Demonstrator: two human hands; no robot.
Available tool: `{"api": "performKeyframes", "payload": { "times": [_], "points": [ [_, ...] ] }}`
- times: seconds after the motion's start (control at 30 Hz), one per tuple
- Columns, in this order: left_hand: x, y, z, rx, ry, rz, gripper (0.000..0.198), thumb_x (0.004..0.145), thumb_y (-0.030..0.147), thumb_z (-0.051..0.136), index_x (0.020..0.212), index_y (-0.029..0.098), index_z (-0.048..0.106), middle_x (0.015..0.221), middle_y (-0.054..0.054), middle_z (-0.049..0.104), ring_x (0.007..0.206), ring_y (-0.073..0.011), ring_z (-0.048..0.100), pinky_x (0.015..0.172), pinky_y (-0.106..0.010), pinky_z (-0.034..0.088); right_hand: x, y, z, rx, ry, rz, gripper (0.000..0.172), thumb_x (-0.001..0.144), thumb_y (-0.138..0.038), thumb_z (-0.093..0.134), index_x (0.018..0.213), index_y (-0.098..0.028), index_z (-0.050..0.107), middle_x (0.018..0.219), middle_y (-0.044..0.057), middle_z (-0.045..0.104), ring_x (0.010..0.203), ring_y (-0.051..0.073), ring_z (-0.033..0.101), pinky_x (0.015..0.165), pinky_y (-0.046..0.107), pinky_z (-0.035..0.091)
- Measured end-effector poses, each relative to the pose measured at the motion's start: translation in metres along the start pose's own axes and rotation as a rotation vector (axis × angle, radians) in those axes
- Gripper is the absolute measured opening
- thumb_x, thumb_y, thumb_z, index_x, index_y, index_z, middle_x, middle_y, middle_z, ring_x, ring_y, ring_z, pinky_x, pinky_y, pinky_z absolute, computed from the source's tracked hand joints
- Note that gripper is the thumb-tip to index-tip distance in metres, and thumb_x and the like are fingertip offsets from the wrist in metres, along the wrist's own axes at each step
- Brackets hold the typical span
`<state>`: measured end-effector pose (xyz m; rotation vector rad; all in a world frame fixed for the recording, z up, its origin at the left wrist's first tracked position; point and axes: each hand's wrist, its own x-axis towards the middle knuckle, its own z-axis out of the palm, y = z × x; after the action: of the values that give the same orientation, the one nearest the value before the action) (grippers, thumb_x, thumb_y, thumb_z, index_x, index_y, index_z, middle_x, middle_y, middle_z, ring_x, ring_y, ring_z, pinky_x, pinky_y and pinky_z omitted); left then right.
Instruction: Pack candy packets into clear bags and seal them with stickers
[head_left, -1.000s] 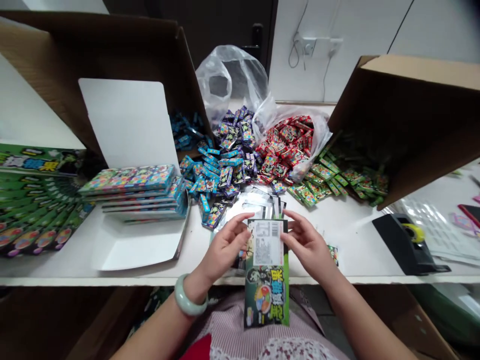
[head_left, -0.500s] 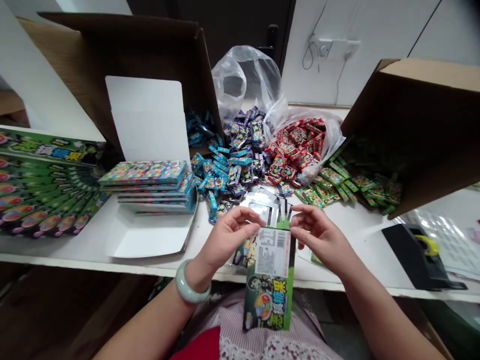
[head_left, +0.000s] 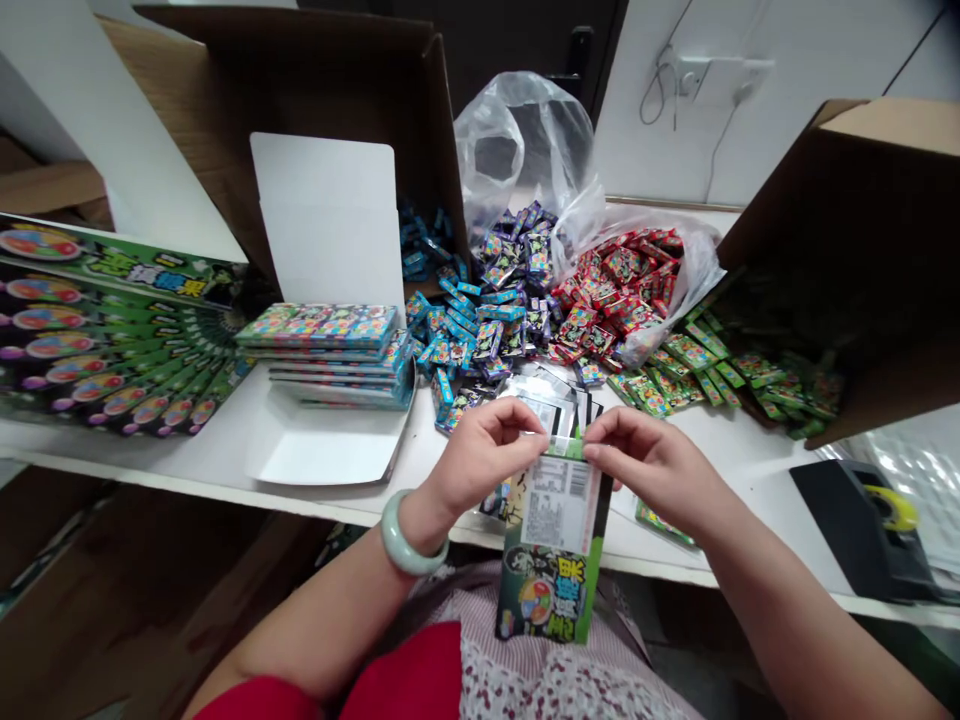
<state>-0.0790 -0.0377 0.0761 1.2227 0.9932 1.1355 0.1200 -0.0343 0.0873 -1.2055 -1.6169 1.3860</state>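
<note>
A printed candy bag (head_left: 551,570), black and green with a white label, hangs upright over the table's front edge. My left hand (head_left: 484,460) pinches its clear top strip near the left corner, and a pale green bangle is on that wrist. At the right corner, my right hand (head_left: 652,465) pinches the same strip between thumb and forefinger. Behind the fingers lie more flat bags (head_left: 551,395), partly hidden by my hands. Small blue packets (head_left: 454,335), purple packets (head_left: 517,265), red packets (head_left: 615,285) and green packets (head_left: 682,365) lie heaped beyond them.
A white open box (head_left: 322,445) holds stacked packs at left, beside fanned green printed sheets (head_left: 112,350). Cardboard boxes stand at back left (head_left: 352,80) and right (head_left: 900,250). A black tape dispenser (head_left: 847,530) sits at right.
My fingers have closed on the clear top strip, which now shows stretched between both hands. The whole scene has shifted right as the camera view turned left.
</note>
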Motion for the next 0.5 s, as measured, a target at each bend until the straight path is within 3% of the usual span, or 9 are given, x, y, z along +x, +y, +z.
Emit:
{"api": "performKeyframes", "payload": {
  "times": [0.13, 0.27, 0.33, 0.5],
  "points": [
    [-0.004, -0.004, -0.009, 0.018, -0.069, 0.032, 0.011, 0.075, 0.023, 0.069, 0.068, 0.016, 0.063, 0.070, -0.002, 0.061, 0.067, -0.0133, 0.055, 0.062, -0.025, 0.044, -0.003, 0.000, 0.001, -0.112, -0.028, -0.046, 0.017, 0.083, -0.035, 0.062, 0.074, -0.021, 0.062, 0.072, 0.003, 0.063, 0.063, 0.014, 0.056, 0.051, 0.026, 0.045],
    [-0.014, -0.014, -0.020, -0.023, -0.160, 0.106, 0.011, 0.083, 0.026, 0.065, 0.077, 0.017, 0.066, 0.085, -0.006, 0.066, 0.083, -0.0169, 0.061, 0.077, -0.029, 0.048, -0.020, 0.012, 0.005, -0.225, 0.000, -0.190, 0.009, 0.089, -0.031, 0.060, 0.091, -0.024, 0.065, 0.096, 0.007, 0.064, 0.087, 0.019, 0.061, 0.064, 0.030, 0.052],
    [-0.017, -0.019, -0.022, -0.033, -0.157, 0.120, 0.007, 0.083, 0.024, 0.067, 0.080, 0.018, 0.066, 0.089, -0.006, 0.066, 0.086, -0.0177, 0.062, 0.078, -0.030, 0.049, -0.028, 0.019, 0.010, -0.234, 0.067, -0.225, 0.010, 0.089, -0.029, 0.060, 0.098, -0.025, 0.063, 0.100, 0.007, 0.063, 0.092, 0.020, 0.061, 0.068, 0.031, 0.053],
    [-0.019, -0.024, -0.016, 0.063, -0.125, 0.145, 0.004, 0.083, 0.020, 0.066, 0.087, 0.019, 0.067, 0.087, -0.005, 0.065, 0.084, -0.0170, 0.062, 0.076, -0.028, 0.049, -0.036, 0.029, 0.018, -0.265, 0.172, -0.280, 0.005, 0.092, -0.024, 0.054, 0.094, -0.024, 0.059, 0.096, 0.007, 0.059, 0.094, 0.020, 0.060, 0.074, 0.034, 0.052]
  ]
}}
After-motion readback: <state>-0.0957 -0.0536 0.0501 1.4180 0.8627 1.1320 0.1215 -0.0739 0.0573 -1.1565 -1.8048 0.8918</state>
